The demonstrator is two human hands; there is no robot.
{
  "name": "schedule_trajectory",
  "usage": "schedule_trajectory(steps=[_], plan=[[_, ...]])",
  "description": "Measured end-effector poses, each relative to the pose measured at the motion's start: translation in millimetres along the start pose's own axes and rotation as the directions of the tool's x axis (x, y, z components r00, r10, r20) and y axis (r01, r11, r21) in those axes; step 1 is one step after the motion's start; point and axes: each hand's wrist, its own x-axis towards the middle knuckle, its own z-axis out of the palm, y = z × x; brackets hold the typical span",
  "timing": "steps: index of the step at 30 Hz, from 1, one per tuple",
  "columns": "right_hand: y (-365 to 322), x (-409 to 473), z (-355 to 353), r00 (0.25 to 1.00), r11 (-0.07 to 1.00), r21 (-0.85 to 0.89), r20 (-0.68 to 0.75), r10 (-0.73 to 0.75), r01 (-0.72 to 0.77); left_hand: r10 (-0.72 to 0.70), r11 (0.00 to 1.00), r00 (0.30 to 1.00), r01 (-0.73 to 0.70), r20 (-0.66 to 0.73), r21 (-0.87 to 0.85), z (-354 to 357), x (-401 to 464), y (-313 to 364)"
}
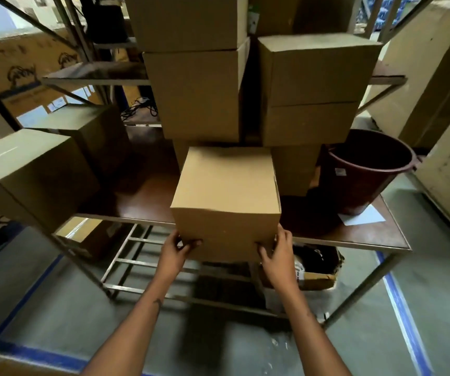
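Head view: plain, matte, cube-shaped cardboard box (226, 196) is gripped at its lower front corners by left hand (176, 252) and right hand (278, 253), thumbs pressed on the front face. Box is held overhanging the front edge of the glossy brown shelf board (142, 199). Round maroon plastic bucket (365, 169) is set at the board's right end.

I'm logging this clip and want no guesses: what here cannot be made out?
Head view:
- underside of held box, and whether it rests on the shelf: hidden by the box itself.
- far fingers of left hand and right hand: behind the box's corners.
- bucket inside: too dark; its label: too small.
- top carton: cut by upper edge.
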Motion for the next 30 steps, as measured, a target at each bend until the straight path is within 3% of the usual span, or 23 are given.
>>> schedule_trajectory(steps=[8,12,15,18,22,30], plan=[[-12,8,-2,0.997,0.997,-0.047,0.037,0.061,-0.059,0.018,0.993,0.998,-0.024,0.058,0.113,-5,20,3],[-31,8,-13,0.994,0.984,0.149,-0.035,0.102,-0.095,0.0,1.0,1.0,0.0,0.005,0.005,1,16,14],[-59,17,-22,0.986,0.973,0.223,-0.135,0.095,-0.063,0.077,0.995,0.996,-0.079,-0.041,-0.061,0,15,41],[-83,29,-26,0.983,0.986,0.163,-0.175,0.062,-0.033,0.15,0.984,0.986,-0.156,-0.075,-0.082,-5,20,78],[-94,38,-20,0.971,0.995,0.053,-0.218,0.1,-0.09,0.078,0.997,0.995,-0.08,-0.064,-0.025,-15,34,110],[-92,28,-23,0.982,0.983,0.014,-0.058,0.182,-0.182,0.056,0.996,0.998,-0.053,0.042,-0.069,-46,26,83]])
